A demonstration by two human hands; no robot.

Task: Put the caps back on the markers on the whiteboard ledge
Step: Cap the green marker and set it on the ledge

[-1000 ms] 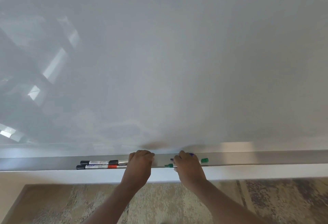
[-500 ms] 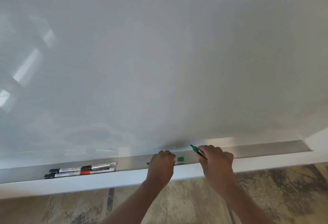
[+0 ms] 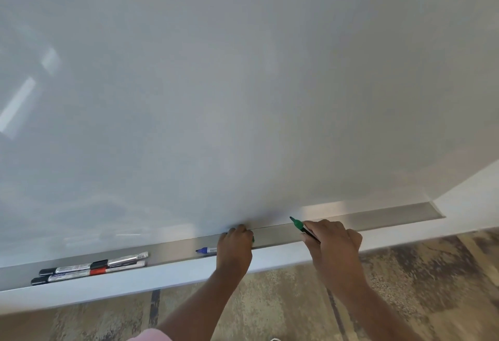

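My right hand [image 3: 333, 240] grips an uncapped green marker [image 3: 299, 225], its tip pointing up and left, just above the metal ledge [image 3: 383, 217]. My left hand [image 3: 235, 246] rests on the ledge with fingers curled over a green cap [image 3: 253, 239], of which only a sliver shows at the hand's right edge. An uncapped blue marker [image 3: 206, 250] lies on the ledge just left of my left hand, its far end hidden by the hand. Further left lie a capped black marker [image 3: 94, 264] and a red-banded marker [image 3: 89, 273], side by side.
The large whiteboard [image 3: 243, 84] fills the view above the ledge. The ledge ends at the right near a white wall corner [image 3: 464, 200]. Patterned carpet [image 3: 283, 300] lies below.
The view has shifted further right. My left hand moved right onto the green cap, uncovering the blue marker. My right hand still holds the green marker, lifted off the ledge earlier.
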